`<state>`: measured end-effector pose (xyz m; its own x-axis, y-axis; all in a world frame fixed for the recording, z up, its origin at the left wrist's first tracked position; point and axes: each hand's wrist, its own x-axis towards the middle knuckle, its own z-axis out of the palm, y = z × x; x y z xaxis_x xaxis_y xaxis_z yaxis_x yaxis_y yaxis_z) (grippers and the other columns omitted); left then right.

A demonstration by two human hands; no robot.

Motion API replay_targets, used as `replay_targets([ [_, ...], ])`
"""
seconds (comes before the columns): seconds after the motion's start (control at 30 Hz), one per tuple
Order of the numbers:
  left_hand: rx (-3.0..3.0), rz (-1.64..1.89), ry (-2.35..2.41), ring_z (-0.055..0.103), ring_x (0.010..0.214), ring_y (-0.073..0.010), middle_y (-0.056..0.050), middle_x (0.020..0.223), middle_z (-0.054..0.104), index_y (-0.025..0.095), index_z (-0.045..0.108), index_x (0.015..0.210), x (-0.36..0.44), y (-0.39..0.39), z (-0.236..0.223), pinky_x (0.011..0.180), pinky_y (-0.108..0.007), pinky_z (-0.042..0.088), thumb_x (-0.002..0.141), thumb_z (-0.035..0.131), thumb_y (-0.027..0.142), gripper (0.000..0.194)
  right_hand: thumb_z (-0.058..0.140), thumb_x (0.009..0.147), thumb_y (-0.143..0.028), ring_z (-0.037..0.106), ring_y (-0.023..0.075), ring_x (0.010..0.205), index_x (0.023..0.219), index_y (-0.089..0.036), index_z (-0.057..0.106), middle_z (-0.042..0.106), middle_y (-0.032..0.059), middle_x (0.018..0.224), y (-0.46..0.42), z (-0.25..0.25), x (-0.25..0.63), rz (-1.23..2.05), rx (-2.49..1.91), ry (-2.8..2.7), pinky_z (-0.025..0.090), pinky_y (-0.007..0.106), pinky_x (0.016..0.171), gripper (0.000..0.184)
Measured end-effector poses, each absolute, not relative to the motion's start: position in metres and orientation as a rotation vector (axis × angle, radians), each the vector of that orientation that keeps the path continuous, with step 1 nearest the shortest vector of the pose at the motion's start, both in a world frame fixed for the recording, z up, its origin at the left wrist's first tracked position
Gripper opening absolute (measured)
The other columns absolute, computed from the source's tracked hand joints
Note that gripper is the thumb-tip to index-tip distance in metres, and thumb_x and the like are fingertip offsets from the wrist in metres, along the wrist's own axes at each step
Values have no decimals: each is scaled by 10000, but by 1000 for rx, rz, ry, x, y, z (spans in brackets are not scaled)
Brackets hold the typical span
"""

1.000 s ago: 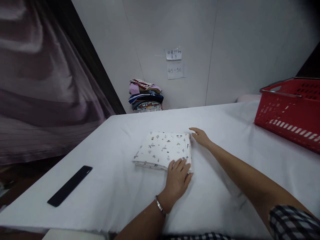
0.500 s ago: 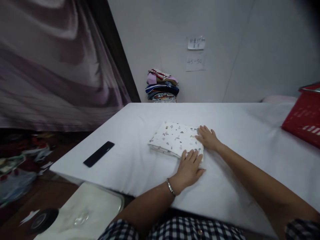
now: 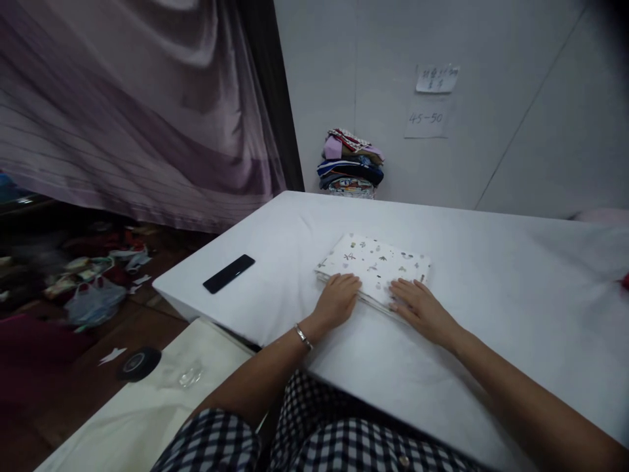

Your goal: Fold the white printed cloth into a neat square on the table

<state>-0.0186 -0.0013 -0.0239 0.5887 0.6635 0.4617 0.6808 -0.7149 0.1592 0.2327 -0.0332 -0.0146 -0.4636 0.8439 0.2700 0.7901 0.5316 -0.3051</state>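
Observation:
A folded white cloth with a small printed pattern (image 3: 376, 262) lies flat on the white-covered table (image 3: 496, 282). My left hand (image 3: 339, 300), a bracelet at its wrist, rests on the near left edge of the cloth with its fingers stretched out. Over the near right part of the cloth, my right hand (image 3: 423, 311) lies palm down, fingers extended. Neither hand grips anything. The palms hide part of the cloth's near edge.
A black phone-like slab (image 3: 228, 273) lies on the table to the left. Folded clothes (image 3: 351, 167) are stacked behind the far edge. A pale surface (image 3: 196, 367) with a small clear object stands at lower left. Plastic bags (image 3: 95, 301) lie on the floor.
My left hand has slid left along the cloth's near edge. My right hand has come from the right side to the near edge. The view has turned right, leaving the red basket almost out of sight.

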Motion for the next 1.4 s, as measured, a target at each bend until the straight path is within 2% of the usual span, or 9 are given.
replay_targets([
  [0.17, -2655, -719, -1302, 488, 1115, -196, -57, 1163, 595, 202, 568, 1091, -45, 20, -24, 961, -404, 360, 872, 406, 157, 276, 411, 903, -331, 549, 235, 991, 1079, -206, 599, 616, 93, 1086, -38, -14, 212, 114, -1251, -2401, 440, 409, 848, 286],
  [0.27, -2666, -686, -1309, 512, 1063, -186, -47, 1115, 614, 213, 589, 1055, -51, 29, -24, 920, -373, 386, 870, 422, 156, 255, 405, 901, -290, 557, 224, 886, 1007, -206, 623, 618, 91, 984, -38, -21, 208, 73, -1312, -2376, 461, 373, 753, 256],
  [0.4, -2668, -647, -1251, 539, 973, -177, -39, 1030, 638, 209, 608, 1015, -52, 35, -25, 849, -343, 400, 878, 422, 155, 236, 349, 918, -258, 552, 207, 812, 1013, -208, 626, 613, 86, 912, -38, -25, 208, 25, -1333, -2337, 458, 332, 681, 297],
  [0.63, -2632, -623, -1214, 528, 937, -177, -39, 985, 629, 198, 611, 977, -54, 31, -29, 809, -324, 393, 874, 429, 140, 218, 314, 920, -215, 545, 213, 806, 1019, -227, 638, 621, 83, 901, -43, -28, 209, -115, -1321, -2425, 426, 332, 660, 339],
  [0.83, -2725, -653, -1188, 511, 964, -178, -57, 1025, 601, 187, 590, 1026, -60, 27, -25, 835, -327, 386, 855, 440, 166, 228, 381, 915, -305, 532, 223, 822, 1051, -181, 602, 602, 107, 950, -46, -29, 210, -139, -1250, -2482, 424, 343, 675, 288],
  [0.97, -2779, -641, -1128, 502, 1000, -181, -63, 1068, 586, 188, 562, 1090, -65, 28, -22, 859, -330, 381, 827, 490, 190, 273, 368, 911, -223, 532, 211, 808, 1077, -170, 580, 602, 109, 959, -46, -36, 210, -199, -1205, -2472, 434, 342, 678, 274],
  [1.23, -2737, -647, -1108, 529, 953, -164, -48, 1013, 615, 210, 605, 1013, -67, 35, -28, 821, -318, 395, 899, 426, 242, 215, 405, 896, -221, 541, 236, 879, 1156, -174, 547, 601, 124, 1026, -48, -41, 216, -268, -1182, -2456, 442, 371, 695, 300],
  [1.4, -2756, -587, -1058, 479, 1086, -175, -63, 1146, 564, 216, 534, 1128, -72, 32, -27, 908, -340, 366, 873, 478, 235, 261, 407, 866, -156, 532, 258, 950, 1235, -179, 508, 589, 128, 1095, -51, -44, 218, -318, -1187, -2487, 430, 401, 759, 383],
])
